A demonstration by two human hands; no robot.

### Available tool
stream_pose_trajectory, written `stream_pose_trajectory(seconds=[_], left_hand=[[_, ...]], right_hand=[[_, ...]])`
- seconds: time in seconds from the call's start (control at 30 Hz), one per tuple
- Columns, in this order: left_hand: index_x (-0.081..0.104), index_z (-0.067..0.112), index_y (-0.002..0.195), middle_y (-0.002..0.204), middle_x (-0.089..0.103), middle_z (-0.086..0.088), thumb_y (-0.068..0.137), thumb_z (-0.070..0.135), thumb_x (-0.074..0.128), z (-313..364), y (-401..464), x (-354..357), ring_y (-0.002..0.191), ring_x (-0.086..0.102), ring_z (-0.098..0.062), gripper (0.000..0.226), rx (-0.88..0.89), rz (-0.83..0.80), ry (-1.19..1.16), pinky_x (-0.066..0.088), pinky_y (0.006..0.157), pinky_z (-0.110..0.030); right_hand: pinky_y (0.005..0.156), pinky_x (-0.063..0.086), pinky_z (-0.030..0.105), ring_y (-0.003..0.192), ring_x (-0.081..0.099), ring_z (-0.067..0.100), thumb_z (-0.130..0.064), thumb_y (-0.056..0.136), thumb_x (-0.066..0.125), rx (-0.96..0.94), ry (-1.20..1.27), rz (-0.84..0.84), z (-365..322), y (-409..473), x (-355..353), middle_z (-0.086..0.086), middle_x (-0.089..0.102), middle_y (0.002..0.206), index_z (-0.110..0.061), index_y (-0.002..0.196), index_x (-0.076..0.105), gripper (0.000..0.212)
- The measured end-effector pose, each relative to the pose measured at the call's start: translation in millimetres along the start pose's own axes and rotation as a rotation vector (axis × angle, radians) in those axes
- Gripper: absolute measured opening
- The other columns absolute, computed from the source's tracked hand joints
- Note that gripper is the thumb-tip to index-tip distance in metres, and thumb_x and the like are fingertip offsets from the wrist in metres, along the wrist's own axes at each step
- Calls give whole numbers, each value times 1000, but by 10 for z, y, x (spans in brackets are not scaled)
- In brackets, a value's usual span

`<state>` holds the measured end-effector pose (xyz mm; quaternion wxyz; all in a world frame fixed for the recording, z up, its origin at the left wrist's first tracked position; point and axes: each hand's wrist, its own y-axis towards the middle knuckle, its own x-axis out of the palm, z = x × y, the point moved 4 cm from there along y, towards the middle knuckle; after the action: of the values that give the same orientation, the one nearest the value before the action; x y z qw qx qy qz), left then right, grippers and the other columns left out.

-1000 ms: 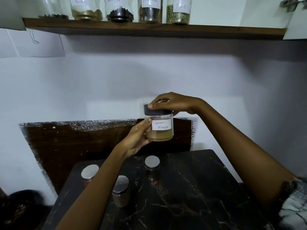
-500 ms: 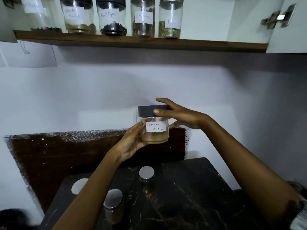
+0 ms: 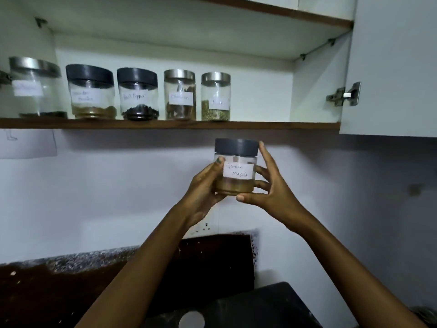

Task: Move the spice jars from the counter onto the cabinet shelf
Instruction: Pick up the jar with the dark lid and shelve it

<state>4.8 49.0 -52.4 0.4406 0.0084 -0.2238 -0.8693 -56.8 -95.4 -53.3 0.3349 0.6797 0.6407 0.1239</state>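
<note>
garam masala jar (image 3: 235, 168) raised; counter (image 3: 260, 306) mostly cut off.

Garam Masala jar (image 3: 235, 166), dark lid, brownish powder at the bottom, is upright just below the cabinet shelf (image 3: 165, 125). Five labelled jars (image 3: 138, 94) already stand in a row on its left half.
</note>
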Motion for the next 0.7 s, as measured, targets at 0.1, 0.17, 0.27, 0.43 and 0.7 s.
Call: stream_pose_trajectory(seconds=[0.1, 0.17, 0.27, 0.43, 0.7], left_hand=[[54, 17, 126, 121, 65, -7, 98, 33, 42, 237, 250, 223, 111, 62, -19, 35, 59, -33, -13, 53, 89, -31], [49, 14, 131, 128, 59, -10, 99, 23, 40, 363, 408, 342, 118, 57, -22, 35, 93, -54, -46, 47, 97, -35], [46, 9, 136, 137, 53, -14, 99, 15, 40, 478, 640, 467, 129, 48, -26, 38, 123, -19, -122, 36, 111, -40], [56, 5, 127, 126, 61, -13, 92, 11, 58, 588, 930, 512, 118, 58, -23, 36, 235, 244, -108, 42, 106, -42], [49, 0, 132, 134, 55, -10, 92, 9, 57, 633, 1152, 556, 122, 54, -15, 42, 528, 404, 353, 43, 103, -24]], right_hand=[[73, 51, 12, 110, 58, -3, -11, 70, 79, -74, 11, 113, -124, 149, -220, -12, 43, 132, -64, 132, 9, 108], [74, 52, 13, 110, 58, 0, -11, 71, 79, -112, 4, 176, -211, 263, -349, -11, 43, 132, -60, 135, 7, 108], [83, 53, 15, 116, 54, 0, -8, 73, 77, -172, -27, 212, -316, 458, -507, -20, 46, 128, -52, 143, 7, 108], [85, 50, 12, 118, 49, -6, -3, 77, 74, -229, -61, 245, -357, 769, -708, -4, 43, 136, -44, 146, 9, 103], [83, 49, 9, 119, 50, 7, -5, 81, 70, -243, -109, 295, -266, 1194, -865, -3, 44, 133, -34, 148, 15, 91]])
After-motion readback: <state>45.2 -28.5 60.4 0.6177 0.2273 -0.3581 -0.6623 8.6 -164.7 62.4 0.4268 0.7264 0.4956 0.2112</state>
